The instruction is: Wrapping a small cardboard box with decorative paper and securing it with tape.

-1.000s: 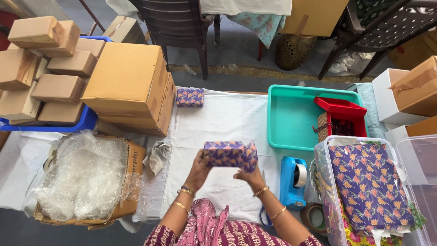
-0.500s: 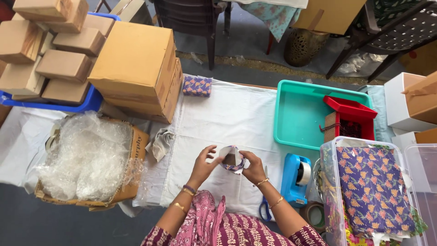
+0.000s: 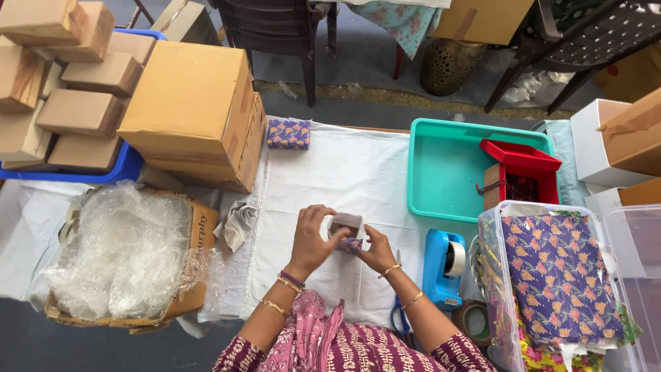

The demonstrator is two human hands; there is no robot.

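Both hands held a small box (image 3: 346,227) partly covered in floral wrapping paper just above the white cloth of the counter (image 3: 344,165), close to the person's body. The left hand (image 3: 311,238) clasped its left end, fingers curled over the top; the right hand (image 3: 375,249) gripped the right end from below, pinching the paper edge. The step in hand looked like folding the paper over the end of the box. Fixing that flap would likely call for tape from the blue tape dispenser (image 3: 443,265) just to the right. A finished wrapped box (image 3: 288,133) lay at the far edge beside a large cardboard carton (image 3: 193,110).
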